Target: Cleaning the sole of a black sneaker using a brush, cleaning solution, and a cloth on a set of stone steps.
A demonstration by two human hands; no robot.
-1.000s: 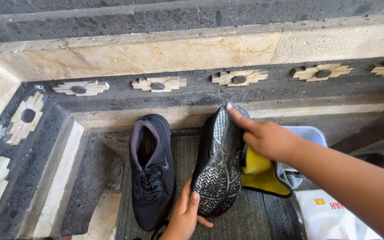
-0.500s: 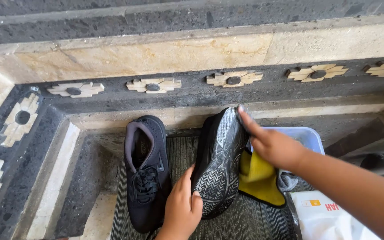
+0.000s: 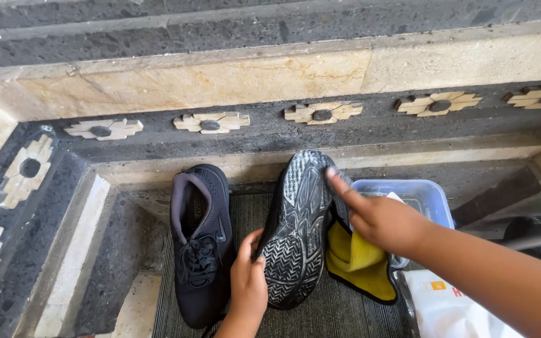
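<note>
Head camera looks down at two bare hands and a pair of dark shoes on a grey ribbed mat (image 3: 345, 313) set in a stone corner.

One black sports shoe with a grey patterned rubber sole (image 3: 297, 231) stands on its side in the middle of the mat, so its bottom faces up to the camera. It is tipped like this so the whole sole can be seen and reached. The left hand (image 3: 248, 281) is at the near end, by the heel. Its fingers (image 3: 250, 244) curl around the left edge of the sole and hold the shoe so it does not fall over.

The right hand (image 3: 380, 219) comes in from the right. Its pointing finger is stretched out long and its tip touches the far, toe end of the sole. The other fingers are bent in loosely and hold nothing that I can see.

The other black lace-up shoe (image 3: 200, 244) lies flat on the mat just to the left, with its opening facing up and its laces tied. No hand touches it.

A yellow cloth with a dark edge (image 3: 361, 266) lies just right of the tipped shoe, partly under the right hand. A clear plastic tub (image 3: 430, 197) sits behind it, close by and easy to reach. A white plastic bag (image 3: 452, 310) lies at the near right.
</note>
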